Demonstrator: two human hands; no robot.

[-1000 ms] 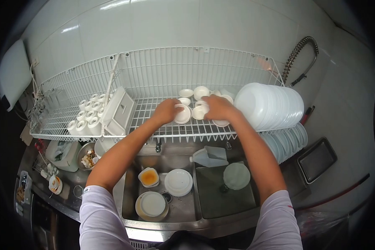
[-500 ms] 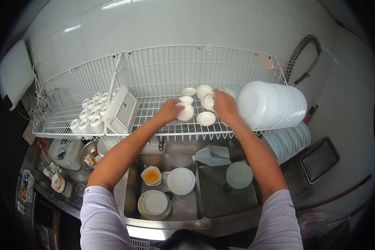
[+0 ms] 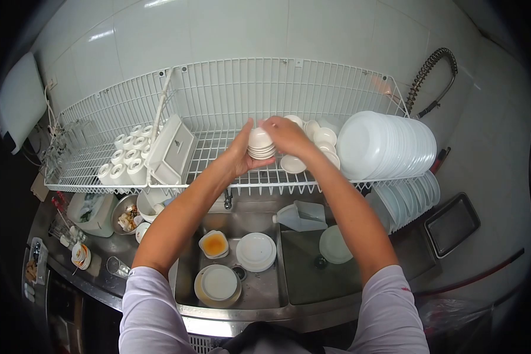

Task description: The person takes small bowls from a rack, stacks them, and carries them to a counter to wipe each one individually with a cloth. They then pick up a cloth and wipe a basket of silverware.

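A stack of small white dishes rests in my left hand, its fingers wrapped under and around the stack above the white wire rack. My right hand is at the top right of the stack, fingers bent around the rim of the top dish. Beside and behind it on the rack lie several loose small white dishes, and one more sits below my right wrist.
Large white plates stand in a row at the rack's right. A white rectangular dish and white cups are at its left. Below, the sink holds plates, a bowl of orange liquid and a plastic jug.
My hands have come together around a stack of small dishes; before, they were apart over separate dishes. Two dishes at the rack's middle are no longer seen in their old places.
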